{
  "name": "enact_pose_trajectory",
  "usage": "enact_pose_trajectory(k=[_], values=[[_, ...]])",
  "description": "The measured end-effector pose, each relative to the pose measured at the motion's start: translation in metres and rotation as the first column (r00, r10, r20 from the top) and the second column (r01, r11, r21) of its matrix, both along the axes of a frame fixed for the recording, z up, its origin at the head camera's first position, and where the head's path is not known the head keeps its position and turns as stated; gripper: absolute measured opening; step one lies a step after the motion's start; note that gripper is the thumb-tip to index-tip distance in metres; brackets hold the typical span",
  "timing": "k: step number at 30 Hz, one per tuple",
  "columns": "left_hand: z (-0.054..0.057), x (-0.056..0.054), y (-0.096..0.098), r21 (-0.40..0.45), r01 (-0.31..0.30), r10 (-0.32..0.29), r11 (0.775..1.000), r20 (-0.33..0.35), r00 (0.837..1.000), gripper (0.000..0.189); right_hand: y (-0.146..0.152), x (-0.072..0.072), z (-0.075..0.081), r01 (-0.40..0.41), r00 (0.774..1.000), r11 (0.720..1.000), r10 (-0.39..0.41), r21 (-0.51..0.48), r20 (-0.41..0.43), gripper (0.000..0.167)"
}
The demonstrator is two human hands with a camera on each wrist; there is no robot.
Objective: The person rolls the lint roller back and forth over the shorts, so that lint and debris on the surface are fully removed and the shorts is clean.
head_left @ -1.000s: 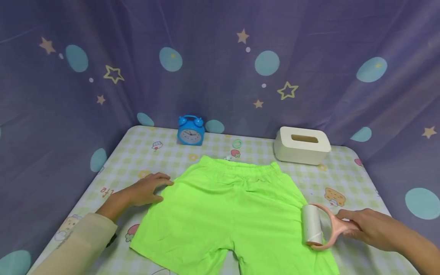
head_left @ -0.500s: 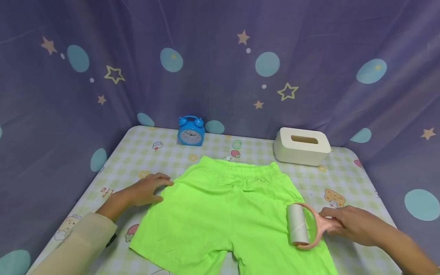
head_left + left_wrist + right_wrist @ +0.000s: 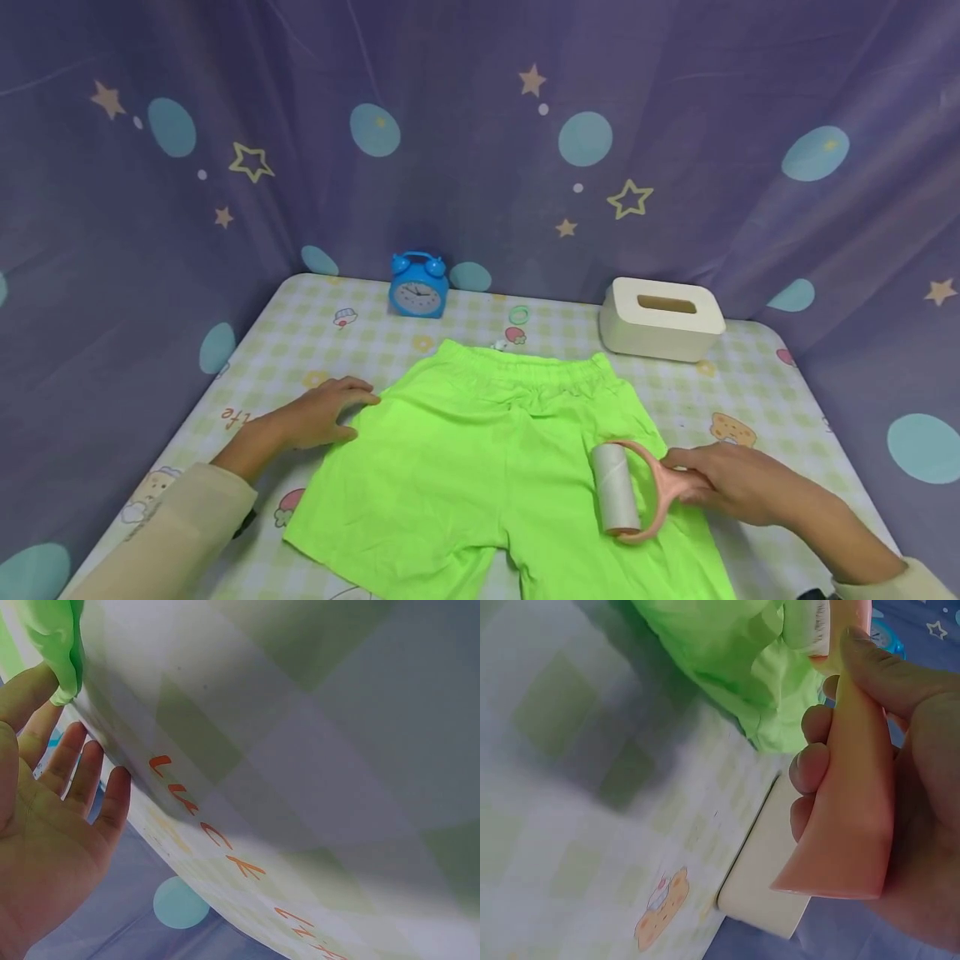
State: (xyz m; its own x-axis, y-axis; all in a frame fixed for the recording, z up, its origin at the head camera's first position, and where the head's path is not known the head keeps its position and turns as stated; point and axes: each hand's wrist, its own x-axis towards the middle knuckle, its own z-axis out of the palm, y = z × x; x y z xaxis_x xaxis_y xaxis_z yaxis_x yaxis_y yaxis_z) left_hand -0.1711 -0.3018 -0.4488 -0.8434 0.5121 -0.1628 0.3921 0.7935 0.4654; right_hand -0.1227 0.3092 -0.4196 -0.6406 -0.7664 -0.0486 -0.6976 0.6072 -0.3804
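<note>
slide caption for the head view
Pink-handled white roller on green shorts, blue alarm clock and cream tissue box behind.

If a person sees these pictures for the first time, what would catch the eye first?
Probably the bright green shorts, spread across the checked table. Next, perhaps, the roller on the shorts' right half, held by the right hand. Behind, the blue clock stands out near the table's far edge, left of centre.

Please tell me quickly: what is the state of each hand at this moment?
Left hand: open, touching the edge of the green shorts.
Right hand: closed, holding the lint roller by its pink handle.
</note>
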Motion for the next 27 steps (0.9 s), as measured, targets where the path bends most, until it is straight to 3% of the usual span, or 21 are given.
enact_pose_trajectory(k=[5, 12, 17, 27], values=[[0.002, 0.0, 0.0, -0.011, -0.009, 0.009, 1.0, 0.015, 1.0, 0.053, -0.012, -0.002, -0.001, -0.005, 1.0, 1.0, 0.005, 0.001, -0.011, 0.02], [0.001, -0.001, 0.002, 0.005, 0.005, -0.005, 1.0, 0.018, 1.0, 0.052, -0.029, -0.006, -0.001, -0.016, 0.999, 1.0, 0.016, 0.003, 0.042, 0.023], [0.001, 0.001, 0.001, -0.002, 0.003, -0.003, 1.0, 0.019, 1.0, 0.052, -0.042, -0.009, -0.001, -0.041, 0.999, 0.999, 0.041, 0.013, 0.019, 0.027], [0.001, 0.0, 0.0, 0.0, 0.006, -0.006, 1.0, 0.011, 1.0, 0.052, -0.095, -0.012, -0.011, -0.108, 0.992, 0.994, 0.11, -0.034, 0.066, 0.022]])
